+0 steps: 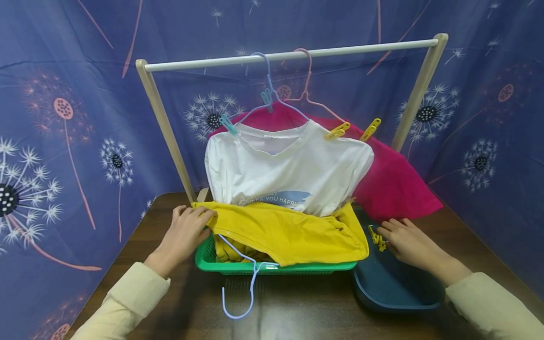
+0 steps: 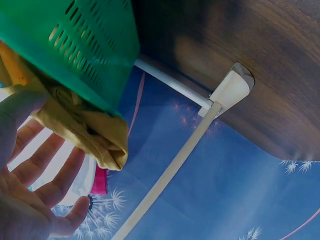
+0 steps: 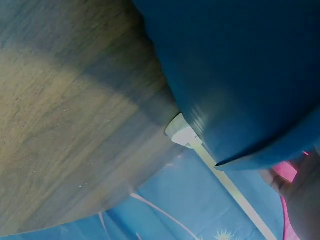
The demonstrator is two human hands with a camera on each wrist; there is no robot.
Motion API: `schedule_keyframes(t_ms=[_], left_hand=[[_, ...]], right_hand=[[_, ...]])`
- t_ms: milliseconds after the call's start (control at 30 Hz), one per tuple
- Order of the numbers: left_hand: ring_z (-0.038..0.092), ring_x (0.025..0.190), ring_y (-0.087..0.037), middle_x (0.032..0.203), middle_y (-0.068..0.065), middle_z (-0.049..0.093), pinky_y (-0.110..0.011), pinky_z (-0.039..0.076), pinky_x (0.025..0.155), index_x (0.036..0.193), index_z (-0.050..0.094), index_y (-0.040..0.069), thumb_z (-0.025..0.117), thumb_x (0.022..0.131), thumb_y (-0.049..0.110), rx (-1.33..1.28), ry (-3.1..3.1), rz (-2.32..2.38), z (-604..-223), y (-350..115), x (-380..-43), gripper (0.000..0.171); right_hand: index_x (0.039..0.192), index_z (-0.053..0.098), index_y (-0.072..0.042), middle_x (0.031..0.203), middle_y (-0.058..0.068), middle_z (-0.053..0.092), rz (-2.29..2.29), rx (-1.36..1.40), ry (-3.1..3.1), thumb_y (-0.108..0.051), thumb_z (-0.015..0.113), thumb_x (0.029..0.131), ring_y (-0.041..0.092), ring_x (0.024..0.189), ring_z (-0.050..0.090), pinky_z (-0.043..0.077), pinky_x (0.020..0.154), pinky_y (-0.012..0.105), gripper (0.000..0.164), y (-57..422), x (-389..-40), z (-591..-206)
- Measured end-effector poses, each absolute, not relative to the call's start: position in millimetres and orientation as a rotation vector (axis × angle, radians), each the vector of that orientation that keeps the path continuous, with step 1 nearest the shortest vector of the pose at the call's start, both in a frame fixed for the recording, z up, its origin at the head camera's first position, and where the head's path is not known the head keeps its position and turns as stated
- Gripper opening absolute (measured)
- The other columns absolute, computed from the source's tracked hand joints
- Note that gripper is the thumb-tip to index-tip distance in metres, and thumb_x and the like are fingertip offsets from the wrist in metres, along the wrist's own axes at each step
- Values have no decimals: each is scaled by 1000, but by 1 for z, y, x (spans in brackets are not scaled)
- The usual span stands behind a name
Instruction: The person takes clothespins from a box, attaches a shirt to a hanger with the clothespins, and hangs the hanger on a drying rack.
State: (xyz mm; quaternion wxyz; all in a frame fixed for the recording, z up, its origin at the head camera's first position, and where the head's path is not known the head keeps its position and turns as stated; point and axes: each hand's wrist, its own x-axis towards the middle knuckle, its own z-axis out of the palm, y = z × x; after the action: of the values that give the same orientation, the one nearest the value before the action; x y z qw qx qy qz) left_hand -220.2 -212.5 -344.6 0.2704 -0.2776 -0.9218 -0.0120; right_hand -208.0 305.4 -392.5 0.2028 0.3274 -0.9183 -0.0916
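Reaching to both sides of the green basket (image 1: 278, 270), you have your left hand (image 1: 187, 231) on the left corner of the yellow garment (image 1: 280, 231) and your right hand (image 1: 408, 243) over the dark blue tray (image 1: 399, 283). The yellow garment lies across the top of the basket, some of its cloth down inside. Your left fingers touch the cloth from above; in the left wrist view they are fairly straight and spread apart from one another. Your right fingers bend down just beside the small yellow clips (image 1: 377, 239) in the tray, but you cannot tell whether they pinch one, since the right wrist view hides the fingertips behind the tray. A lilac hanger (image 1: 253, 278) pokes out from under the garment's near edge, its hook over the brown table (image 1: 293, 311). Behind the basket, a white shirt (image 1: 284, 165) hangs on a blue hanger (image 1: 268, 71) in front of a magenta garment (image 1: 391, 179) on a pink hanger (image 1: 308, 78), both on the rack's white bar (image 1: 361, 50).
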Motion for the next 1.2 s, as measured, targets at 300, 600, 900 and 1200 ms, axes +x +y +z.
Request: schedule_keyframes(t_ms=[300,600,900,1200], left_hand=[[59,77,-24,88,-1,59,-57,32,89,90,58,13,75,72,10,-762,-2488,-175,-335,-217,-217,25],[56,68,-13,79,3,58,-56,34,89,82,57,15,77,71,12,-739,-2520,-246,-328,-219,-219,23],[57,66,-12,74,5,59,-52,36,85,81,57,15,75,72,13,-743,-2466,-283,-324,-221,-221,20],[56,63,-13,73,4,60,-50,38,83,78,56,15,74,74,16,-698,-2476,-289,-323,-220,-223,18]], right_hand=[[98,64,-6,86,6,63,-265,863,-2676,-11,81,61,23,79,57,49,69,43,41,311,-213,-398],[91,63,-7,85,7,63,-317,854,-2655,-9,82,59,25,80,57,48,72,45,38,320,-220,-403],[89,62,-8,85,6,61,-344,854,-2685,-6,79,61,26,80,57,46,77,47,33,321,-224,-405],[86,59,-11,78,1,57,-340,874,-2662,0,76,62,20,73,54,49,67,39,31,324,-227,-413]])
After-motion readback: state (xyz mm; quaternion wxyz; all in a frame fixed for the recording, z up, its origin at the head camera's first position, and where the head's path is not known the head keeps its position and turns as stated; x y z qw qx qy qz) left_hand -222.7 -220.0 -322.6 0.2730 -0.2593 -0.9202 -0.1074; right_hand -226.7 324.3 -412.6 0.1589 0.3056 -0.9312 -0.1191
